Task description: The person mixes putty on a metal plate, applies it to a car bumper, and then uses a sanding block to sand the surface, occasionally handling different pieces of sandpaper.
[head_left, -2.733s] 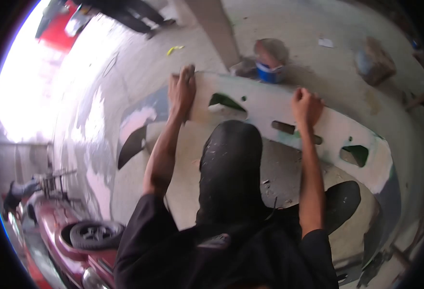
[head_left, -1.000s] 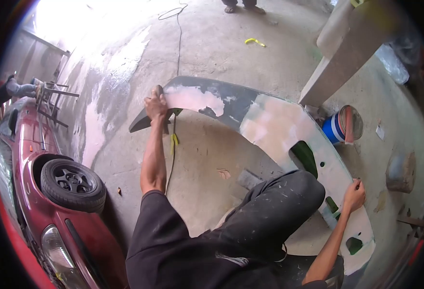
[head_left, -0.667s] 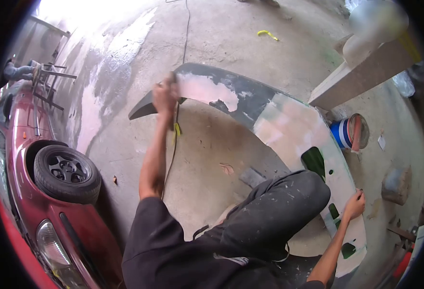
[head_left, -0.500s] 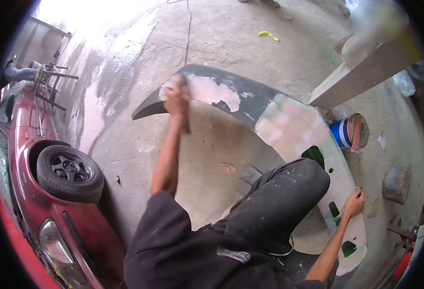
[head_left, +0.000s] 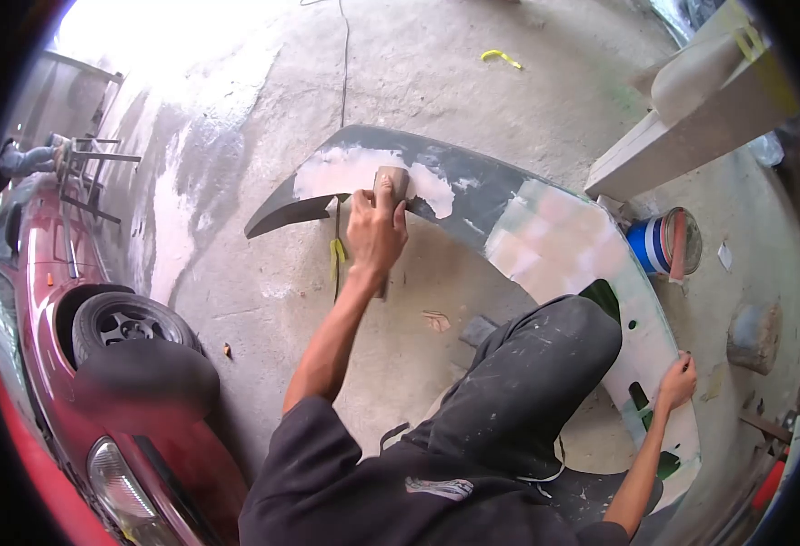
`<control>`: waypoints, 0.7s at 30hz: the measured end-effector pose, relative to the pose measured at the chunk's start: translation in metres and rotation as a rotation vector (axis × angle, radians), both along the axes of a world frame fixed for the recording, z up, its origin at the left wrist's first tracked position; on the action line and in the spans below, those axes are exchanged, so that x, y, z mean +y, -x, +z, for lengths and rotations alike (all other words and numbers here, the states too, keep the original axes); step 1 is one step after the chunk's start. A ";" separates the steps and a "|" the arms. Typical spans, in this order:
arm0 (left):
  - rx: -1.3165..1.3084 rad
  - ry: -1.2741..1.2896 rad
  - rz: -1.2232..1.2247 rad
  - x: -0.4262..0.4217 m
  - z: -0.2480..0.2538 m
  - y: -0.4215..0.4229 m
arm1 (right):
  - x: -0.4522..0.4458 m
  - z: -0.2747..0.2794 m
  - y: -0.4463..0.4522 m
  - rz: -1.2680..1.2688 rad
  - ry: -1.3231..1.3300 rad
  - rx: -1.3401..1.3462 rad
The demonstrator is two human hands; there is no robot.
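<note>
A long curved panel [head_left: 545, 237], dark grey with pale pink filler patches and cut-out holes, lies across the floor in front of my legs. My left hand [head_left: 378, 232] is closed around a brownish sanding block [head_left: 391, 182], which rests on the pink patch near the panel's left end. The block's lower end shows below my palm. At the right, my right hand [head_left: 678, 382] grips the panel's outer edge, fingers curled over it. My bent knee covers part of the panel's middle.
A dark red car [head_left: 145, 437] with an exposed wheel stands at the left. A concrete post [head_left: 673, 136], a blue and white can [head_left: 662, 242] and a rough block [head_left: 753, 337] are at the right. A cable [head_left: 345, 73] runs beyond the panel. Another person [head_left: 29, 160] is far left.
My left hand has moved from the panel's left tip rightward along the pink patch with the block. My right hand, earlier on the panel's face, has stayed at its right edge since.
</note>
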State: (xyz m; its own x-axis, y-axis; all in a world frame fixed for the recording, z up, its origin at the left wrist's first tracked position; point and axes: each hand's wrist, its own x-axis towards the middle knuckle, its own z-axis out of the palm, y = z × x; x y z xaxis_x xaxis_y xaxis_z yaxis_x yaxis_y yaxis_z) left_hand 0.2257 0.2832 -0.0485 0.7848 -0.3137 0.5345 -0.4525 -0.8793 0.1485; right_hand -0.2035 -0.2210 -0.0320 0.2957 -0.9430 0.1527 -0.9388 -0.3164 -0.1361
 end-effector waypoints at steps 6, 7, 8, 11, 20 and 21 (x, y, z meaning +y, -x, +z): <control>0.198 0.031 0.506 0.093 -0.013 -0.121 | -0.006 -0.010 0.006 0.034 0.084 0.052; 0.182 0.026 0.518 0.084 -0.015 -0.113 | -0.006 -0.008 0.004 0.036 0.072 0.042; 0.163 0.019 0.522 0.072 -0.018 -0.108 | -0.003 -0.007 0.002 0.032 0.058 0.029; 0.031 -0.035 0.133 -0.017 -0.004 -0.003 | 0.003 -0.003 0.002 0.030 0.023 0.018; 0.296 0.042 0.523 0.071 -0.001 -0.110 | 0.002 -0.004 -0.001 0.047 0.086 -0.040; 0.204 -0.051 0.439 0.048 -0.008 -0.090 | 0.005 -0.004 -0.001 0.032 0.085 -0.037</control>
